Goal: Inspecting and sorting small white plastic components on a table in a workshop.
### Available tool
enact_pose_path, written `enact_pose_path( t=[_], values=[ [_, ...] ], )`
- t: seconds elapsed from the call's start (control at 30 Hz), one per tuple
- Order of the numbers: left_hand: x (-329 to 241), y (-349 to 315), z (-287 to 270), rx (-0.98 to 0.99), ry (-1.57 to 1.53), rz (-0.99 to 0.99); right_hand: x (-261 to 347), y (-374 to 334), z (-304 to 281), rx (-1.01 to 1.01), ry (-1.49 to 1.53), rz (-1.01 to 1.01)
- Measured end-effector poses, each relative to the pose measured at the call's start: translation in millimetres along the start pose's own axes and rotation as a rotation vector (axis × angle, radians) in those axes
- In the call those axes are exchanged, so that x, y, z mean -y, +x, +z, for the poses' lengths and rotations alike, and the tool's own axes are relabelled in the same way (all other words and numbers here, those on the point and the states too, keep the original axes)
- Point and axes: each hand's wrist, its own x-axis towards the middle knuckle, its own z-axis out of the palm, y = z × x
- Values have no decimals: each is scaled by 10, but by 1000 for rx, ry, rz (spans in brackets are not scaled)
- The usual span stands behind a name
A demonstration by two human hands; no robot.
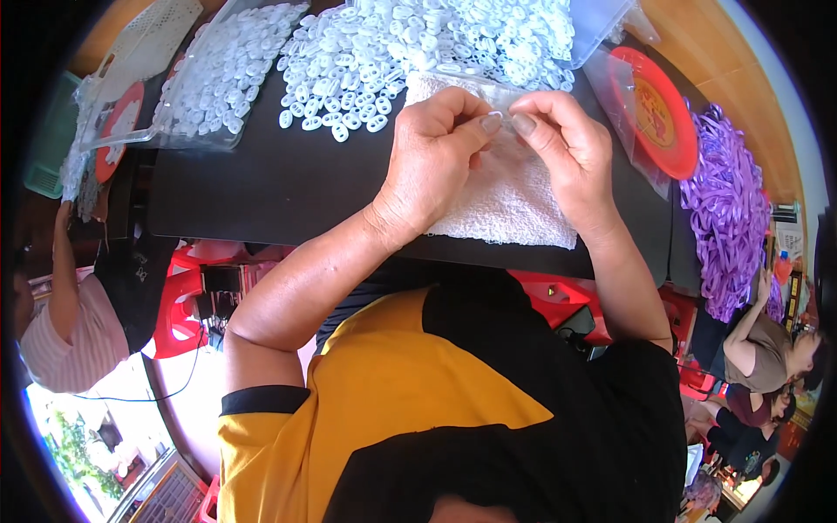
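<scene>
Above a white terry towel [510, 196] on the dark table, my two hands are close together, fingertips a short gap apart. My left hand [432, 157] pinches a small white piece [495, 114] between thumb and forefinger; only a sliver of it shows. The thumb and forefinger of my right hand [571, 144] are closed together too, and whatever they hold is too small to make out. Just beyond the towel lies a large heap of small white oval plastic pieces with holes [349, 78].
A clear plastic bin [144, 137] at the left holds more white pieces. To the right are a red round tray [680, 144] and a big pile of purple ribbon straps [724, 209]. The dark table [288, 192] ends near my body. Other people sit at both sides.
</scene>
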Motion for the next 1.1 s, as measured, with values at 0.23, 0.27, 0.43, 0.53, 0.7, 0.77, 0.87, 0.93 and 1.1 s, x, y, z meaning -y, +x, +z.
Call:
enact_pose_path(
  t=[0.23,0.27,0.43,0.53,0.7,0.77,0.87,0.93,1.1],
  values=[
    [34,-25,36,12,34,48,-35,-19,7,56,-64,-75],
    [47,-35,47,13,52,80,-33,-23,36,47,-55,-93],
    [66,-6,13,-14,126,203,-20,-18,69,39,-14,-105],
    [-37,4,-90,-129,-54,103,-4,0,82,40,46,-8],
    [-132,185,-386,-356,-449,172,59,130,30,51,-147,-93],
    [-115,183,-407,-360,-447,171,65,214,67,106,-199,-105],
    [-87,172,-398,-352,-445,149,60,365,239,176,-360,-258],
    [-104,152,-378,-346,-434,129,36,448,286,213,-492,-376],
    [-96,155,-361,-338,-397,108,0,512,337,320,-797,-605]
  ],
)
